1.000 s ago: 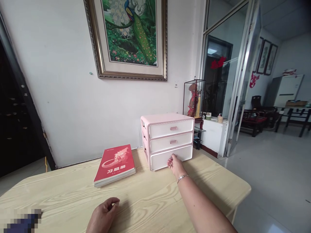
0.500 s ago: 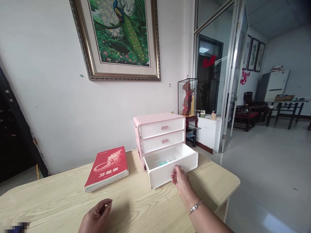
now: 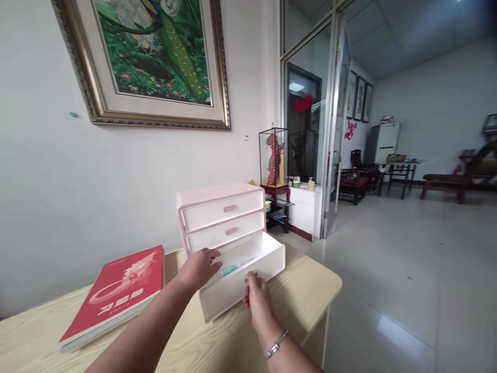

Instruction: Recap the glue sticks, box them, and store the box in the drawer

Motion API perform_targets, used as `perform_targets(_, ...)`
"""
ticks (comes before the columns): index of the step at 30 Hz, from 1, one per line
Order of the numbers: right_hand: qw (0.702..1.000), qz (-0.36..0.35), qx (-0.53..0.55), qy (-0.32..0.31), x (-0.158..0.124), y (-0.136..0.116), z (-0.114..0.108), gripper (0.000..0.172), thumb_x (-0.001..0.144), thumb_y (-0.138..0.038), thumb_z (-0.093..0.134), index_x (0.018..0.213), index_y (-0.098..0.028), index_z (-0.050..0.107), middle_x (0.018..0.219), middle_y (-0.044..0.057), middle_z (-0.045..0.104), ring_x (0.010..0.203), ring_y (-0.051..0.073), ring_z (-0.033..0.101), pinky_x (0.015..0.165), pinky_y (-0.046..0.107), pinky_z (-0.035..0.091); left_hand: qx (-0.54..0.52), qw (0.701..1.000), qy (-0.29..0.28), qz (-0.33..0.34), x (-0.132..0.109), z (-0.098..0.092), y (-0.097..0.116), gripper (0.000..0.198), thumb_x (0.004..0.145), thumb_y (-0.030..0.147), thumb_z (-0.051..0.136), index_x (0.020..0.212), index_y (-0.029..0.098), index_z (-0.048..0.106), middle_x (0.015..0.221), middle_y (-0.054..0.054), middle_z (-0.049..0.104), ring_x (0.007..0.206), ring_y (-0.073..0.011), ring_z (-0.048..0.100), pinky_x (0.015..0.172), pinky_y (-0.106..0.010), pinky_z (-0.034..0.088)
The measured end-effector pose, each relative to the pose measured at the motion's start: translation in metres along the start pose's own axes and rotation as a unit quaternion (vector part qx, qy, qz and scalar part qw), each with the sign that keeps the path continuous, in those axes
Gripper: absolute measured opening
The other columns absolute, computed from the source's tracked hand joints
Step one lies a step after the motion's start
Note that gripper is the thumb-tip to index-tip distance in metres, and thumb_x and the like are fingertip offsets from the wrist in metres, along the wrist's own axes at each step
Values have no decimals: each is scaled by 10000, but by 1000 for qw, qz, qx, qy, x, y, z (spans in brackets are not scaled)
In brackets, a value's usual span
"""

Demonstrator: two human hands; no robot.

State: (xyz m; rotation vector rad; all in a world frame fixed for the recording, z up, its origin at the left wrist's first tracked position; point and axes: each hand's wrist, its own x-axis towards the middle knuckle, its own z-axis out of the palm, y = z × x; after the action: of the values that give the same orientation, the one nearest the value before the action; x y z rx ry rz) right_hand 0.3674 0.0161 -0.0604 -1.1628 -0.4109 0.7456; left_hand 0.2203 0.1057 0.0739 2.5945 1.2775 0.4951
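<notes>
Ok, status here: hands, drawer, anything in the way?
Left hand open, reaching into the open bottom drawer, near a small green item. Right hand holds the drawer front. Red book lies aside, nothing blocking.

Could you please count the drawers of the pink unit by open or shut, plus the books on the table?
Shut drawers: 2
Open drawer: 1
Red book: 1
Total: 4

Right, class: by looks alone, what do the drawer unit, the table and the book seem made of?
Drawer unit: likely moulded plastic, smooth pink-and-white, rounded corners. Table: pale wood or wood-look laminate, grain lines show. Book: paper, red cover with slight sheen.
</notes>
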Motion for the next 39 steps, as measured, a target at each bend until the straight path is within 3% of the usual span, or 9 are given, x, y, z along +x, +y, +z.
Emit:
perform_targets(4, 1000, -7, 6, 6, 4, 5, 2, 280, 830, -475, 554, 808, -196, 566, 514, -73, 470, 399, 109, 460, 370, 208, 327, 29, 997, -57, 40, 35, 35, -7, 613, 685, 326, 678, 1285, 202, 638, 1249, -125, 682, 1138, -318, 633, 956, -356, 467)
perform_targets(9, 1000, -8, 5, 17, 6, 8, 3, 235, 836, -428, 544, 800, -196, 565, 510, -66, 477, 410, 123, 467, 388, 226, 340, 39, 988, -139, 55, 58, 68, -19, 670, 659, 184, 622, 1328, 160, 603, 1327, -152, 634, 1216, -321, 598, 1025, -381, 442)
perform_targets(15, 1000, -11, 8, 10, 6, 11, 1, 257, 826, -442, 562, 830, -185, 572, 532, -61, 477, 433, 123, 474, 401, 223, 345, 23, 985, -165, 42, 64, 79, -18, 671, 707, 178, 584, 1377, 196, 541, 1359, -108, 617, 1222, -284, 603, 1017, -371, 457)
perform_targets(21, 1000, -10, -15, 6, 5, 6, 0, 282, 840, -463, 541, 833, -183, 568, 507, -71, 450, 410, 120, 471, 375, 210, 331, -7, 996, -85, 23, 48, 49, -5, 799, 650, 295, 724, 1399, 142, 491, 1254, -180, 660, 1130, -365, 633, 962, -413, 475)
perform_targets(25, 1000, -6, -20, 3, 2, 0, 1, 267, 830, -452, 539, 833, -185, 555, 509, -71, 467, 398, 121, 485, 353, 203, 332, -59, 996, -68, -1, 35, 20, 2, 789, 632, 349, 744, 1364, 162, 516, 1066, -119, 718, 980, -342, 675, 884, -399, 502)
perform_targets(29, 1000, -10, -9, -1, 1, -3, 0, 331, 796, -509, 590, 833, -184, 541, 501, -72, 489, 399, 121, 495, 353, 203, 361, -118, 992, -49, -5, 12, -11, 1, 760, 655, 355, 725, 1349, 133, 508, 1067, -104, 694, 959, -299, 669, 853, -365, 514)
perform_targets(32, 1000, -7, 12, -15, 0, -2, 0, 433, 757, -597, 631, 830, -182, 529, 506, -67, 513, 407, 122, 510, 359, 206, 383, -203, 979, -16, 15, -25, -37, -8, 782, 638, 355, 756, 1349, 161, 493, 1104, -95, 660, 962, -276, 656, 839, -372, 517)
perform_targets(35, 999, -4, 34, -26, 1, 0, 0, 497, 723, -639, 670, 846, -178, 529, 562, -44, 568, 467, 131, 566, 393, 210, 428, -240, 970, -13, 45, -78, -59, -28, 763, 648, 388, 777, 1335, 210, 499, 1099, -66, 659, 984, -259, 638, 839, -349, 516)
perform_targets(39, 998, 16, 44, -39, 9, 0, 6, 524, 694, -638, 712, 880, -181, 537, 625, -18, 620, 555, 151, 626, 445, 219, 483, -225, 974, -12, -4, -150, -63, -70, 673, 717, 421, 720, 1329, 256, 494, 1076, -32, 644, 989, -241, 626, 819, -326, 525)
